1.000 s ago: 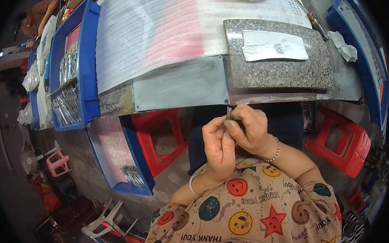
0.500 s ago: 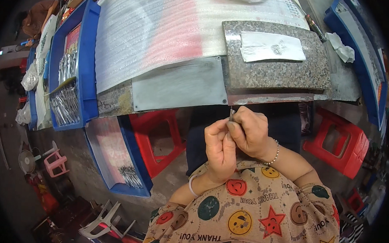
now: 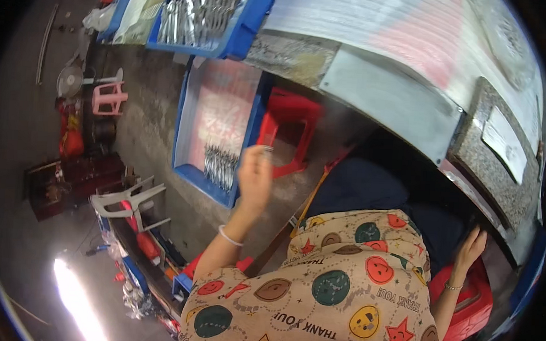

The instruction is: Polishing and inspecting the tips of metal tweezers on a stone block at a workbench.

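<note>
The blurred left hand [image 3: 256,177] is perhaps pinching a tiny, unidentifiable silvery piece [image 3: 266,148]; an upper blue tray [image 3: 249,30] is running off-frame.

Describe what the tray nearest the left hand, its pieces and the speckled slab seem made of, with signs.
Tray: probably plastic, slightly glossy; smooth blue walls.
Pieces: likely polished metal; bright silvery glints.
Slab: apparently stone, perhaps granite; mottled grey grain, finish unclear.
</note>
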The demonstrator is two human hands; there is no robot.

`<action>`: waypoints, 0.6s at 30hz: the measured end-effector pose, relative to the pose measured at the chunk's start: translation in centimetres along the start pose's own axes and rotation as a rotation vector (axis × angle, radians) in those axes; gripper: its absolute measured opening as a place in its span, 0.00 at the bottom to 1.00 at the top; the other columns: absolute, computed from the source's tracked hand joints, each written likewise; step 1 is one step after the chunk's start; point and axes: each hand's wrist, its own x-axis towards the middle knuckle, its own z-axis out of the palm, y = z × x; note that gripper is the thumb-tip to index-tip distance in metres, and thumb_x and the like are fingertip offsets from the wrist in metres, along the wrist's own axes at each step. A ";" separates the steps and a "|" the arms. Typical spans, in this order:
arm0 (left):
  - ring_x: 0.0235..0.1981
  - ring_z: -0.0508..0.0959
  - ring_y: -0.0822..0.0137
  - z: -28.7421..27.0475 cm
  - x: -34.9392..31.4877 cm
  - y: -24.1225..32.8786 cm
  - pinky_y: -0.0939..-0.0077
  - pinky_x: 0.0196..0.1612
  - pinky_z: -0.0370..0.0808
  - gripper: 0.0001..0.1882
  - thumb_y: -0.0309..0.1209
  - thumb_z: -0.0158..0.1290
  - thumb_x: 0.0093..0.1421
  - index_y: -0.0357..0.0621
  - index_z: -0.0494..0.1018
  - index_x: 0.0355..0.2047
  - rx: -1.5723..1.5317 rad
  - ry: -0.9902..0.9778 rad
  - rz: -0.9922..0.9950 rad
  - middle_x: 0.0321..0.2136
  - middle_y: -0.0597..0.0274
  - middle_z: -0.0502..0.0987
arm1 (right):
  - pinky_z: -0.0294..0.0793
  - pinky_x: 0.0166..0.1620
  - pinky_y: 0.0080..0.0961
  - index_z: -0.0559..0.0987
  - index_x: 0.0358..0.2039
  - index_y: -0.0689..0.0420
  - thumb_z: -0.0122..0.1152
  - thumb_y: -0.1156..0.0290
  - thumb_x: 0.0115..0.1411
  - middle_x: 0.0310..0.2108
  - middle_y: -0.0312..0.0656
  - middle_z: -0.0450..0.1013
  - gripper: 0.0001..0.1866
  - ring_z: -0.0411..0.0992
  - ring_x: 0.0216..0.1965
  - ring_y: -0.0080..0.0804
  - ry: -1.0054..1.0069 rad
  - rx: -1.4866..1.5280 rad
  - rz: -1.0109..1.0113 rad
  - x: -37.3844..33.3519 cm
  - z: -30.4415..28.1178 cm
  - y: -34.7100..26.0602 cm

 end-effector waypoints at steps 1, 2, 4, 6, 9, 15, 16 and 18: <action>0.28 0.70 0.74 -1.8 0.2 -3.8 0.79 0.33 0.70 0.09 0.26 0.45 0.64 0.36 0.68 0.43 -0.078 0.113 -0.039 0.30 0.64 0.72 | 0.68 0.49 0.34 0.72 0.50 0.66 0.44 0.71 0.65 0.45 0.54 0.72 0.17 0.72 0.44 0.47 -0.015 0.036 -0.050 0.6 1.0 6.6; 0.29 0.71 0.74 -3.2 0.7 -3.4 0.79 0.35 0.71 0.09 0.27 0.46 0.65 0.36 0.69 0.42 -0.084 0.142 -0.203 0.32 0.65 0.72 | 0.67 0.50 0.35 0.71 0.53 0.65 0.45 0.70 0.64 0.47 0.55 0.72 0.19 0.72 0.46 0.47 -0.023 0.068 -0.080 0.1 2.8 11.6; 0.30 0.73 0.72 -7.5 -0.3 -7.7 0.77 0.35 0.71 0.09 0.28 0.47 0.64 0.35 0.70 0.41 0.102 0.241 -0.152 0.31 0.63 0.73 | 0.69 0.48 0.40 0.72 0.51 0.66 0.48 0.68 0.62 0.42 0.57 0.74 0.20 0.73 0.44 0.49 0.024 0.008 -0.228 -0.1 5.7 10.1; 0.30 0.74 0.70 -9.9 -1.0 -10.6 0.76 0.35 0.71 0.09 0.28 0.49 0.62 0.34 0.71 0.39 0.310 0.280 -0.091 0.30 0.59 0.75 | 0.69 0.47 0.40 0.72 0.51 0.66 0.48 0.68 0.62 0.42 0.57 0.74 0.19 0.73 0.44 0.49 -0.024 0.024 -0.224 0.5 7.4 8.0; 0.30 0.76 0.66 -11.0 -2.0 -12.9 0.74 0.36 0.72 0.08 0.27 0.52 0.58 0.35 0.73 0.36 0.426 0.235 -0.146 0.28 0.56 0.76 | 0.69 0.47 0.40 0.72 0.50 0.66 0.48 0.68 0.61 0.42 0.57 0.74 0.19 0.73 0.44 0.49 -0.083 0.021 -0.207 3.4 9.1 6.9; 0.30 0.76 0.65 -10.6 -2.7 -13.1 0.72 0.36 0.72 0.08 0.26 0.54 0.56 0.37 0.75 0.36 0.487 0.184 -0.224 0.29 0.56 0.76 | 0.69 0.46 0.40 0.72 0.50 0.66 0.48 0.68 0.61 0.41 0.58 0.74 0.19 0.73 0.43 0.49 -0.193 0.034 -0.196 3.7 9.8 7.5; 0.30 0.76 0.64 -10.7 -2.6 -13.3 0.72 0.37 0.72 0.08 0.25 0.53 0.56 0.38 0.75 0.37 0.507 0.163 -0.177 0.29 0.56 0.77 | 0.69 0.46 0.41 0.72 0.49 0.66 0.48 0.69 0.61 0.41 0.58 0.74 0.19 0.73 0.43 0.49 -0.212 0.037 -0.193 3.8 9.8 7.5; 0.30 0.76 0.63 -10.9 -2.7 -13.3 0.71 0.37 0.72 0.09 0.25 0.53 0.56 0.38 0.75 0.38 0.526 0.141 -0.125 0.30 0.56 0.77 | 0.69 0.46 0.41 0.72 0.49 0.66 0.48 0.69 0.61 0.40 0.58 0.74 0.19 0.73 0.42 0.49 -0.246 0.045 -0.184 4.0 9.8 7.4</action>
